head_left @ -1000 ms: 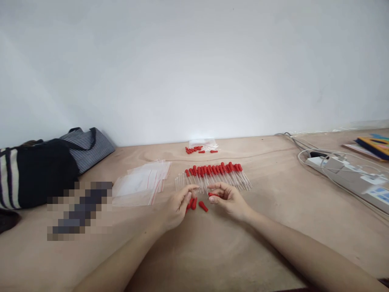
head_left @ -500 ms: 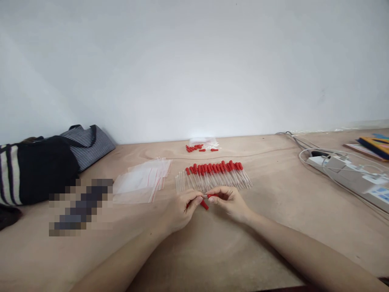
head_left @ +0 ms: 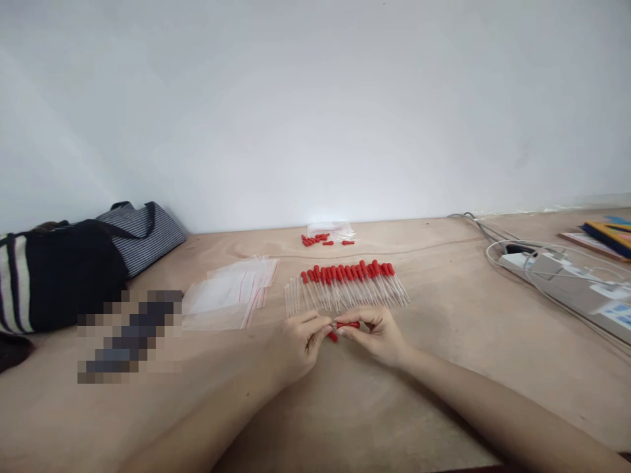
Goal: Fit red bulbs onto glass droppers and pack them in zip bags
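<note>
- Hands close together: left hand (head_left: 305,338) pinching one clear tube (head_left: 334,324), right hand (head_left: 377,335) pinching one red bulb (head_left: 349,324).
- One loose bulb (head_left: 333,337), partly hidden by left fingers.
- Mid-counter (head_left: 315,427): over a dozen overlapping red-capped droppers (head_left: 345,279), about four bare tubes (head_left: 292,297) beside.
- Back edge: more bulbs (head_left: 315,240), clustered.
- Left: two bags (head_left: 73,276).
- Right edge: power strip (head_left: 566,289).

Bare bench (head_left: 473,315) gives passage right of centre; the dropper row (head_left: 355,286) blocks straight ahead, plastic bags (head_left: 229,295) left of it, the power strip (head_left: 566,282) far right.
</note>
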Available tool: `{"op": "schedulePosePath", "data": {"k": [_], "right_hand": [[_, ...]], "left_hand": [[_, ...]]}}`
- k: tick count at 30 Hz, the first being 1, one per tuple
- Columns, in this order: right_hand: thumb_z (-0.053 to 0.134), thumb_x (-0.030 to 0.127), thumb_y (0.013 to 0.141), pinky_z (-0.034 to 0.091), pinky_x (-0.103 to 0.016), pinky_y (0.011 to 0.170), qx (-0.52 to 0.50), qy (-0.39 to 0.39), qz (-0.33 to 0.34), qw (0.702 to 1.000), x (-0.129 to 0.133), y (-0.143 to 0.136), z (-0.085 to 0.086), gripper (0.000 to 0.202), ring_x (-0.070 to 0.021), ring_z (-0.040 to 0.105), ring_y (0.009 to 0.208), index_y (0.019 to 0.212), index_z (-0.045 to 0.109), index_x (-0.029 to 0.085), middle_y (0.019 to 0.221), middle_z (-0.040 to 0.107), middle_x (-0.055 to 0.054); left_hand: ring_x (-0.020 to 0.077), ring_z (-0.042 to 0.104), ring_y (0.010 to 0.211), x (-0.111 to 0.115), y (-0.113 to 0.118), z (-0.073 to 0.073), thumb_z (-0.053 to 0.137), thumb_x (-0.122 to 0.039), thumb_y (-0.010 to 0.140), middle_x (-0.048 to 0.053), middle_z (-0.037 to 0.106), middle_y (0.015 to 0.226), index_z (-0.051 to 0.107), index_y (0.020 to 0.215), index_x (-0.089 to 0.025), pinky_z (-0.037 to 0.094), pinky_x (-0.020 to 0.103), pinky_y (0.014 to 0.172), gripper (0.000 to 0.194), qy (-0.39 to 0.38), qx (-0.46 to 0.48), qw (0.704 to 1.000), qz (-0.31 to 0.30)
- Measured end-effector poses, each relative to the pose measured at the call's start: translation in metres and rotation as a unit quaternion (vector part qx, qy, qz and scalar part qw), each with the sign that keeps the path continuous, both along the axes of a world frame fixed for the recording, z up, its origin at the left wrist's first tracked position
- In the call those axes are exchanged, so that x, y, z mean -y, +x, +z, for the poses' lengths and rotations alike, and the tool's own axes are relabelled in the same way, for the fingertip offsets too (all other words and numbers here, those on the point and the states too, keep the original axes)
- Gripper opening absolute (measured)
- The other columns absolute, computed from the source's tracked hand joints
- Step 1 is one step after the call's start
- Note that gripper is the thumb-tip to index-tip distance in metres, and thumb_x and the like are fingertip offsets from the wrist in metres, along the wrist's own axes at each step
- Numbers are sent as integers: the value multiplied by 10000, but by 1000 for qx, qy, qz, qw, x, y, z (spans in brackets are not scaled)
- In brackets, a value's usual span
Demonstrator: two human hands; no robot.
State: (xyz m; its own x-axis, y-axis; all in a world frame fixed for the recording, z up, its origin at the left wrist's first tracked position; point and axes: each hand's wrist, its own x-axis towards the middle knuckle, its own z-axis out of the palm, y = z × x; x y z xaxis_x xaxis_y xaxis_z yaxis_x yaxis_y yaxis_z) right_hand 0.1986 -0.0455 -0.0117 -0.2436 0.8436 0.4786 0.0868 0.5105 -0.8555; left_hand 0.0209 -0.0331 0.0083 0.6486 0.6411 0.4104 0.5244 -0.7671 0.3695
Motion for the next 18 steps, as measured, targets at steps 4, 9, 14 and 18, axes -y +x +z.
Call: {"op": "schedulePosePath", "data": {"k": [4,9,14,18], "right_hand": [[557,244,749,479,-240,594,45,56,-12,997,2,-2,-2,138,-115,597,632,830,663,210,718,658,-27],[549,229,749,481,-248,615,85,82,-25,993,3,-5,-10,130,-124,602,661,812,658,196,745,660,-39],[629,272,679,489,-259,640,-3,-36,-71,997,-4,0,-12,149,-133,606,681,805,639,191,746,664,-26],[679,304,617,483,-251,585,-54,-87,-84,991,-6,4,-9,149,-126,586,606,709,648,190,651,648,-13]], "left_hand": [[128,521,622,3,0,-7,371,-208,856,9,584,660,592,795,-184,282,275,596,230,74,-36,996,42],[124,548,627,6,1,-10,379,-194,849,-8,614,650,604,776,-202,255,278,593,237,59,-49,995,57],[131,567,712,1,-2,-1,394,-263,858,-28,653,750,583,905,-234,260,282,661,197,11,-30,997,73],[121,537,629,-1,-6,5,376,-266,861,-43,633,660,604,784,-232,241,283,651,242,22,-32,996,82]]}}
